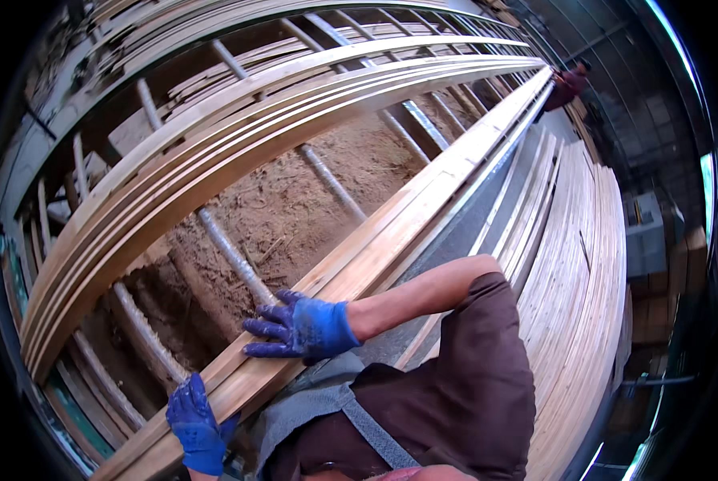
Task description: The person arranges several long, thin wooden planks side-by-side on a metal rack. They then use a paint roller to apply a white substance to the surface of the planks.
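A pair of long wooden boards [375,258] lies side by side, running from the lower left up to the far right. My left hand [194,429], in a blue glove with a darker coated palm, grips across the boards near their close end, fingers over the top and thumb on the near side. Farther along, my right hand [307,327] in a matching glove rests flat on the boards with its fingers spread. The far end of the boards reaches a person in a dark red top [567,82].
Metal rollers [234,252] cross an open frame above brown sawdust [303,212]. Several stacked boards [206,164] lie on the rollers to the left. At the right is a wide pile of boards [571,280], with a grey box [646,236] beyond it.
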### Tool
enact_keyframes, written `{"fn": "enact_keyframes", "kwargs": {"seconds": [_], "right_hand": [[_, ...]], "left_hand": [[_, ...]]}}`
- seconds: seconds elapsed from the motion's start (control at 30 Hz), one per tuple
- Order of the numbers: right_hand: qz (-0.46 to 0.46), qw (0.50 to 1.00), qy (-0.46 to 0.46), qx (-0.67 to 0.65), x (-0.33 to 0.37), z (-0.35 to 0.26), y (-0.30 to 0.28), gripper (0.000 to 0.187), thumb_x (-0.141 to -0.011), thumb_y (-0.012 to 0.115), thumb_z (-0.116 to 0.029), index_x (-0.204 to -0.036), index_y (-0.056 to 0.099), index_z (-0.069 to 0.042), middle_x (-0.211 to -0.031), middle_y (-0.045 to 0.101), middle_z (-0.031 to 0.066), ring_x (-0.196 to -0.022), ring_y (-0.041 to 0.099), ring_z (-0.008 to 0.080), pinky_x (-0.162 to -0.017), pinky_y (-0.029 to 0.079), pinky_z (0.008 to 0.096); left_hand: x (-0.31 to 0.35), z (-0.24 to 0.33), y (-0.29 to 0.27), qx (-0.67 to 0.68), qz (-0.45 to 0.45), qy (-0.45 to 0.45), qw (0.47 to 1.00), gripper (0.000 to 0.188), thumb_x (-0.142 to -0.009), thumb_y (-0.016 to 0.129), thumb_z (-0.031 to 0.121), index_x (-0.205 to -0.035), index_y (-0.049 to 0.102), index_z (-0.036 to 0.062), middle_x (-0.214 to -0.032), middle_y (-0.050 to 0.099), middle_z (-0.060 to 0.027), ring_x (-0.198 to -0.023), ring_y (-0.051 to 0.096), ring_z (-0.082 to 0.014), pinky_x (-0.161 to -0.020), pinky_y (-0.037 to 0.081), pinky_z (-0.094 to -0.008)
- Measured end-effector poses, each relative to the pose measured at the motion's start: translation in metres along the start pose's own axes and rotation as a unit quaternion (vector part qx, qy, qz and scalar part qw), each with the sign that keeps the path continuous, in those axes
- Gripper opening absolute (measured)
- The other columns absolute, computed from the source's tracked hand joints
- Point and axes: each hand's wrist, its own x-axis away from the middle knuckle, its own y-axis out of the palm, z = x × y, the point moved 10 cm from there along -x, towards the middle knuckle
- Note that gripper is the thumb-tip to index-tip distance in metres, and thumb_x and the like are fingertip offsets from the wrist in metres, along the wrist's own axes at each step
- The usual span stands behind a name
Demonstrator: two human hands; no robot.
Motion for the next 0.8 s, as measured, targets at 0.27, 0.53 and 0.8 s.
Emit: {"fn": "enact_keyframes", "kwargs": {"seconds": [0.27,0.53,0.8], "right_hand": [[0.009,1.0,0.01,-0.015,-0.013,0.011,0.003,0.062,-0.087,0.057,-0.03,-0.14,0.04,-0.001,-0.117,0.058,0.019,-0.096,0.062,0.0332,-0.074,0.052,0.0478],[0.072,0.991,0.109,-0.02,-0.063,0.132,0.007,0.063,-0.069,0.077,-0.044,-0.113,0.058,-0.003,-0.096,0.068,0.0146,-0.091,0.066,0.0365,-0.079,0.054,0.0456],[0.059,0.993,0.103,-0.029,-0.039,0.108,0.021,0.076,-0.07,0.078,-0.043,-0.125,0.051,0.001,-0.104,0.062,0.0151,-0.095,0.062,0.0329,-0.078,0.05,0.0466]], "left_hand": [[-0.019,-0.005,-0.009,0.032,-0.05,0.02,0.998,0.099,-0.054,0.089,0.032,-0.138,0.046,0.0004,-0.121,0.059,-0.0223,-0.107,0.057,-0.0424,-0.094,0.045,-0.049],[-0.13,-0.087,0.024,-0.008,0.011,0.039,0.999,0.084,-0.063,0.086,0.042,-0.129,0.056,-0.0014,-0.109,0.065,-0.023,-0.101,0.062,-0.0397,-0.091,0.049,-0.0455],[-0.106,-0.065,0.052,0.012,-0.005,0.014,1.0,0.091,-0.058,0.09,0.043,-0.128,0.054,-0.0027,-0.114,0.062,-0.0243,-0.105,0.059,-0.0418,-0.094,0.046,-0.0483]]}}
